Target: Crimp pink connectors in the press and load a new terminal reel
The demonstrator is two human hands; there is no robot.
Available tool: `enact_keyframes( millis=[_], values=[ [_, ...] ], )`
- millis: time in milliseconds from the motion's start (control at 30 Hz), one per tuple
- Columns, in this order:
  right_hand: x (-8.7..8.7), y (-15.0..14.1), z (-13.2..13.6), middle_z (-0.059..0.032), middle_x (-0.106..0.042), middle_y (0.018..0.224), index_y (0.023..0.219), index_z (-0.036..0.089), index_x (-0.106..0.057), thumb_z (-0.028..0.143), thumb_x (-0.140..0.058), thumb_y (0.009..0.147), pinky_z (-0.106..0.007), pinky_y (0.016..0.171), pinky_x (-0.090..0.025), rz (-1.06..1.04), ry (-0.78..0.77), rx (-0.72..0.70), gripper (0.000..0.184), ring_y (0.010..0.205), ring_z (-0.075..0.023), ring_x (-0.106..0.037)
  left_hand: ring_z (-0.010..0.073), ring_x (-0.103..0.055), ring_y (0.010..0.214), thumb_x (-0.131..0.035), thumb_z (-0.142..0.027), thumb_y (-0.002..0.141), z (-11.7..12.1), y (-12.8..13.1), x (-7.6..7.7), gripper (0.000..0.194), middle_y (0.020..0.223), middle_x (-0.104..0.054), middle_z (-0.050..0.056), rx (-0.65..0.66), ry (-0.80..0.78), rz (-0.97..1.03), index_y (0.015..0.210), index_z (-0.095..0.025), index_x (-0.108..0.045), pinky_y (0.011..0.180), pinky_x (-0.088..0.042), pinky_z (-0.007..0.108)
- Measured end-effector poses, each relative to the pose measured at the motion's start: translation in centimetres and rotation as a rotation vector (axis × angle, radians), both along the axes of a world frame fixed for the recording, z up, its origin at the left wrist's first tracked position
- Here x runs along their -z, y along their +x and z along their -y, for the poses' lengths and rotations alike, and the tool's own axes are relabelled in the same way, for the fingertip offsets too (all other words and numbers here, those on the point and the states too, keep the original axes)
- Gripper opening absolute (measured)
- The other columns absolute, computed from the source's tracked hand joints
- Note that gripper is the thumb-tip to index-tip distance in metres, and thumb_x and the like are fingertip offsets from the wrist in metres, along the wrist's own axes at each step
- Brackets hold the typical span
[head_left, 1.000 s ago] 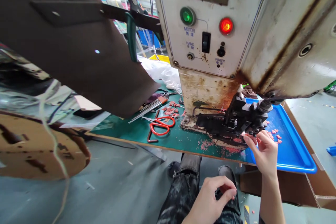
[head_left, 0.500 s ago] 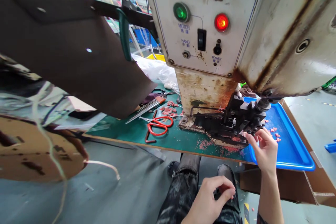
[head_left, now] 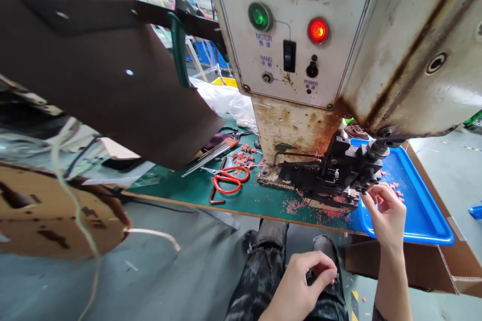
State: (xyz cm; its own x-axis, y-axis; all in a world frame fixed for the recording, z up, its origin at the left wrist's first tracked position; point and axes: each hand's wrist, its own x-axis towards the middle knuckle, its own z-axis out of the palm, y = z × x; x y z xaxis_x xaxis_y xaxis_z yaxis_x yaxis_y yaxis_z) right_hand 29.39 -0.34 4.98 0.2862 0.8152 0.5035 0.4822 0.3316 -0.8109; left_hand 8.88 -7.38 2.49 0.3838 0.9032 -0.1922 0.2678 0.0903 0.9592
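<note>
My right hand (head_left: 387, 213) is beside the black die head (head_left: 339, 165) of a small press, over the near left rim of a blue tray (head_left: 425, 210). Its thumb and fingers are curled close together at the die's right end; what they hold, if anything, is hidden. My left hand (head_left: 305, 281) hangs above my legs, in front of the green bench top (head_left: 259, 200). Its thumb and forefinger meet in a loose pinch, and anything between them is too small to make out. Pink crumbs (head_left: 295, 205) lie along the foot of the die.
Red-handled scissors (head_left: 229, 180), a hex key (head_left: 216, 201) and several pink pieces (head_left: 244, 153) lie left of the press. Its rusty white housing (head_left: 293, 125) rises ahead. A dark hanging sheet (head_left: 113, 75) fills the upper left. A cardboard box (head_left: 399, 263) is beneath the tray.
My right hand has moved slightly right, away from the die's end. The left hand keeps its pinched pose in the same place.
</note>
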Motion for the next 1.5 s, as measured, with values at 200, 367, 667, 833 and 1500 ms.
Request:
enact_keyframes(
  millis=[200, 367, 667, 833, 1500],
  values=[
    [0.7, -0.2, -0.3, 0.0023, -0.047, 0.07, 0.064, 0.022, -0.05, 0.044, -0.075, 0.094, -0.029, 0.061, -0.037, 0.002, -0.058, -0.096, 0.044, 0.069, -0.0161, -0.045, 0.0188, -0.072, 0.074, -0.068, -0.029, 0.09, 0.0, 0.1, 0.3, 0.018, 0.075, -0.08, 0.003, 0.009, -0.003, 0.008, 0.079, -0.02, -0.079, 0.079, -0.054, 0.024],
    [0.7, 0.5, -0.6, 0.0023, -0.05, 0.074, 0.071, 0.022, -0.057, 0.042, -0.075, 0.094, -0.03, 0.063, -0.037, 0.039, -0.011, -0.061, 0.036, 0.07, -0.0159, -0.044, 0.0187, -0.072, 0.074, -0.069, -0.031, 0.091, 0.0, -0.1, 0.4, 0.019, 0.076, -0.08, 0.003, 0.005, -0.005, -0.012, 0.079, -0.019, -0.079, 0.079, -0.052, 0.024],
    [0.2, -0.7, -0.3, 0.003, -0.045, 0.07, 0.066, 0.023, -0.046, 0.043, -0.071, 0.097, -0.029, 0.059, -0.037, 0.095, 0.004, -0.075, 0.045, 0.067, -0.0155, -0.043, 0.0187, -0.073, 0.075, -0.068, -0.027, 0.09, -0.2, 0.3, 0.3, 0.017, 0.075, -0.08, 0.002, 0.02, -0.005, -0.011, 0.078, -0.019, -0.078, 0.08, -0.053, 0.023],
    [0.2, -0.9, -0.2, 0.001, -0.05, 0.076, 0.075, 0.023, -0.055, 0.04, -0.069, 0.098, -0.031, 0.062, -0.039, 0.141, 0.059, 0.007, 0.033, 0.068, -0.0163, -0.045, 0.019, -0.073, 0.075, -0.069, -0.031, 0.091, -0.1, 0.0, 0.2, 0.018, 0.076, -0.08, 0.002, 0.001, 0.031, -0.018, 0.079, -0.021, -0.078, 0.082, -0.053, 0.024],
    [-0.5, -1.0, -0.3, 0.0009, -0.053, 0.075, 0.073, 0.023, -0.057, 0.038, -0.068, 0.098, -0.03, 0.063, -0.04, 0.042, 0.006, -0.118, 0.032, 0.069, -0.0168, -0.047, 0.0189, -0.072, 0.075, -0.066, -0.035, 0.092, -0.2, 1.1, 0.4, 0.022, 0.078, -0.081, 0.003, 0.042, 0.049, -0.058, 0.08, -0.021, -0.079, 0.081, -0.055, 0.024]
  ],
)
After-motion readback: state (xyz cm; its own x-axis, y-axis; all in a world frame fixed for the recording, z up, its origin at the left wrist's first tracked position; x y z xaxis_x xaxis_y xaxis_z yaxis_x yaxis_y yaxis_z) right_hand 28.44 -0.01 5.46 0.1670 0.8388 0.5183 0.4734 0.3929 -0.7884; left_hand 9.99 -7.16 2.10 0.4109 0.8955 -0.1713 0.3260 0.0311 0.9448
